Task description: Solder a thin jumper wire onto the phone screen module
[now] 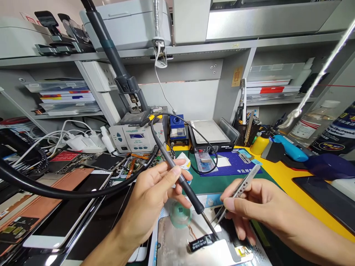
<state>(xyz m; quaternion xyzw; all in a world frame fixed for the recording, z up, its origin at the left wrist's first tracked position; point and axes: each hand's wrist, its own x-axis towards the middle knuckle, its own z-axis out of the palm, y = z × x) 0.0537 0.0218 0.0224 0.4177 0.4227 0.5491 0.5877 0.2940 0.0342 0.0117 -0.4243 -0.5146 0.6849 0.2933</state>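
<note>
My left hand [159, 186] grips a soldering iron [188, 188] near the middle of its dark handle. The iron slants down to the right, its tip at a black flex strip [200, 242] with white print. In my right hand [256, 201] is a pair of metal tweezers [240, 188], tips pointing down and left, close to the iron's shaft. Under both tools lies a silvery screen panel [173, 249], back side up. A translucent green disc [180, 214] sits at its upper edge. Whether the tweezers touch anything I cannot tell.
A soldering station [135, 136] and a hot plate [212, 136] stand at the back. Phones and screens [70, 208] cover the left side. The iron's cable loops behind my hands; a thick black hose [69, 192] crosses at left. Bottles [313, 122] stand at right.
</note>
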